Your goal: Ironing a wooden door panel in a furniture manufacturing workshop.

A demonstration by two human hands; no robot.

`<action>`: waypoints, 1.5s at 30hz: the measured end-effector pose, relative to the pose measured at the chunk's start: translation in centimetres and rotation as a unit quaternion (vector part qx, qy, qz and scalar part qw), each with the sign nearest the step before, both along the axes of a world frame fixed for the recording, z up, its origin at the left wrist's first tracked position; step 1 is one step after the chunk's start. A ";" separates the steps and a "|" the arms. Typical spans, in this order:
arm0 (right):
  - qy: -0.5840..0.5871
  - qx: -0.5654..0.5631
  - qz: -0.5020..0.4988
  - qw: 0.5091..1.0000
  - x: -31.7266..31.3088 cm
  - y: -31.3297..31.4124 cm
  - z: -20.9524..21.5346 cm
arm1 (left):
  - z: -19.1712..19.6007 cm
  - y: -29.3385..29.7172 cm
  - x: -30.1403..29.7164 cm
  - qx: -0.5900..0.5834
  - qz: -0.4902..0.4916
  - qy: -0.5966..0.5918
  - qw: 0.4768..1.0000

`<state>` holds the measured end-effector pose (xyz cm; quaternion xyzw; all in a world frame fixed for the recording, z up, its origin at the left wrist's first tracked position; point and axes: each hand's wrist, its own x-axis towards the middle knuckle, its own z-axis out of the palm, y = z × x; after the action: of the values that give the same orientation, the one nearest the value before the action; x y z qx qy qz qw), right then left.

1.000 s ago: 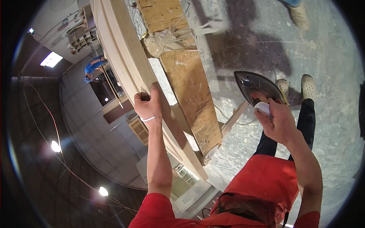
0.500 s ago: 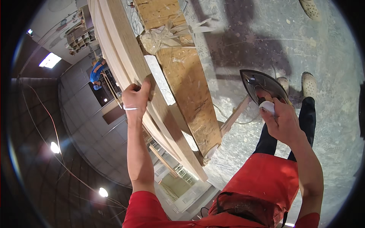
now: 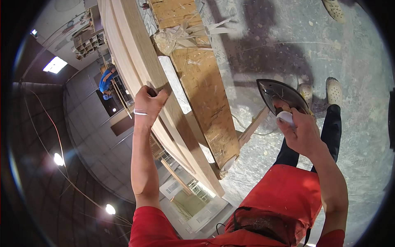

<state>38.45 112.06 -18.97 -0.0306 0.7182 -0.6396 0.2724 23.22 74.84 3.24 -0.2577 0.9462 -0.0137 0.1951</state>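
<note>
A long pale wooden beam (image 3: 142,49) with a grooved, moulded side runs from the top of the view down to the lower middle. Over its edge sits my left hand (image 3: 149,106), fingers curled and thumb bent against the wood; the fingertips are partly hidden. A thin white band circles that wrist. My right hand (image 3: 302,131) is wrapped around the white handle of a clothes iron (image 3: 284,94). The iron hangs in the air to the right of the beam, its pointed tip toward the upper left, apart from the wood.
Under and beside the beam lies a stained plywood board (image 3: 201,90) with a bunch of pale strips (image 3: 177,37) on it. A thin wooden leg (image 3: 253,127) slants below. Light clogs (image 3: 334,91) stand on the scuffed floor. A person in blue (image 3: 106,82) bends at a far bench.
My left hand has shifted slightly on the beam, its thumb now more bent, and the forearm has swung left. The iron has moved slightly left and down in my right hand.
</note>
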 end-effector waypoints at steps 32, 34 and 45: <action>0.042 0.129 0.082 0.987 -2.6 -3.7 1.1 | -5.5 -3.3 24.7 0.100 -0.019 0.338 0.935; 0.023 0.137 0.100 0.985 -2.6 -4.4 1.0 | -5.5 -3.4 25.0 0.095 -0.029 0.340 0.935; 0.031 0.124 0.094 0.987 -2.6 -4.9 0.1 | -5.7 -3.2 25.1 0.113 0.004 0.350 0.930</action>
<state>35.85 107.12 -18.91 -0.0835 0.7942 -0.5159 0.3102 48.35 71.62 -2.50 -0.2262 0.9487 0.1848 -0.1208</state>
